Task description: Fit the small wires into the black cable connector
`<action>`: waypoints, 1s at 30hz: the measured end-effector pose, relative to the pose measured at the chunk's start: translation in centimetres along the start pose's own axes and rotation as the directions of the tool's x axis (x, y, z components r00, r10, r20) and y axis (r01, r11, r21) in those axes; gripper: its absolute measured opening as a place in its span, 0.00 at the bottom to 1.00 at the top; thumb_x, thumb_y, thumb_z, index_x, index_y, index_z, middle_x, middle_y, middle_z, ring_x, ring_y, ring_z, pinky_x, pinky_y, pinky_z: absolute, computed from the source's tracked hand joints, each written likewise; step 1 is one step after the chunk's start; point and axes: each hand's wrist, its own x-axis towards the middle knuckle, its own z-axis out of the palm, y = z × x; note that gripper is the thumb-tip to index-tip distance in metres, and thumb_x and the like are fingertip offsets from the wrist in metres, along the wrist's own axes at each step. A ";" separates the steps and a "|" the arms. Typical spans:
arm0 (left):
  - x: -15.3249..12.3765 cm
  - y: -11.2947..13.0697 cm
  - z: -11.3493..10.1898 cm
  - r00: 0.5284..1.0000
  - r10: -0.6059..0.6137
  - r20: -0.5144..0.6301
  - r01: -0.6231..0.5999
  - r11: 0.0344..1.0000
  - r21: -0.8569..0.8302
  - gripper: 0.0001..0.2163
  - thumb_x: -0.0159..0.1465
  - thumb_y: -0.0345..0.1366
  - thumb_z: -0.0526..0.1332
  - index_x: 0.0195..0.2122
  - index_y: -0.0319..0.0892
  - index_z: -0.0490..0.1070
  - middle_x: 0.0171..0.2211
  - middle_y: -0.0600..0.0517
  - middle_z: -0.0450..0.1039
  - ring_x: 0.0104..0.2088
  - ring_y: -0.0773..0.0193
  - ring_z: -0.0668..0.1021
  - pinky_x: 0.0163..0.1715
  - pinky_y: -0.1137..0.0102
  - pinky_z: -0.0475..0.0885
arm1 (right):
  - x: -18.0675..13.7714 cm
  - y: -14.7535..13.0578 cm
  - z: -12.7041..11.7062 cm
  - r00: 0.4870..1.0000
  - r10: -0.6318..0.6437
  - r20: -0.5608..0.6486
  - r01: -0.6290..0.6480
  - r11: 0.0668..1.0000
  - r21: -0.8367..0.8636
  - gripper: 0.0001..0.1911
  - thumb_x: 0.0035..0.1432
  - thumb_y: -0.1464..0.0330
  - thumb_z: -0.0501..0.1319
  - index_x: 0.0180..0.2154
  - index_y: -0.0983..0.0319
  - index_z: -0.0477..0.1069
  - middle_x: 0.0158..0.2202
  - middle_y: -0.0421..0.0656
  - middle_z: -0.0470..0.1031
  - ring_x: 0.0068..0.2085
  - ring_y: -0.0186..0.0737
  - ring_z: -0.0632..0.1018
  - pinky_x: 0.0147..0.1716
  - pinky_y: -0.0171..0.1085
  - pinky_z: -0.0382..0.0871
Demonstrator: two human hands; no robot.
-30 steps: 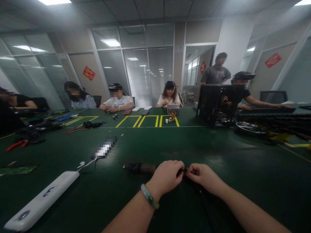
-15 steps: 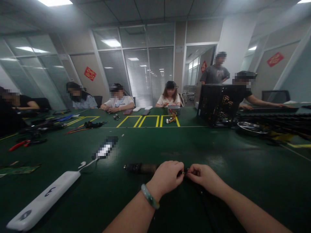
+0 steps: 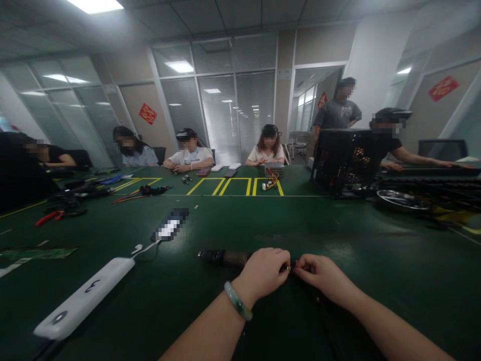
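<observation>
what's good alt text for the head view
A person's left hand, bangle at the wrist, and right hand nearly meet at the fingertips over a green table, around something too small to identify. To the left are a dark cylindrical tool and a white oblong device; across the table, several people sit and one stands.

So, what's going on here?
The person's left hand covers one end of a dark tool on the green table. The right hand has its fingertips close by, at a small piece too dim to identify. A white bar marked 3 lies to the left, and several people sit on the far side.
</observation>
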 end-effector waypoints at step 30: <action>-12.9 -27.5 -13.6 0.221 -0.904 -0.366 0.970 0.241 -0.009 0.37 0.50 0.52 0.65 0.51 0.25 0.63 0.50 0.25 0.65 0.50 0.24 0.65 0.40 0.43 0.64 | 0.4 -0.3 0.8 0.973 0.229 -0.034 -0.230 0.973 -0.030 0.17 0.57 0.52 0.58 0.33 0.58 0.75 0.29 0.42 0.78 0.27 0.40 0.76 0.20 0.32 0.61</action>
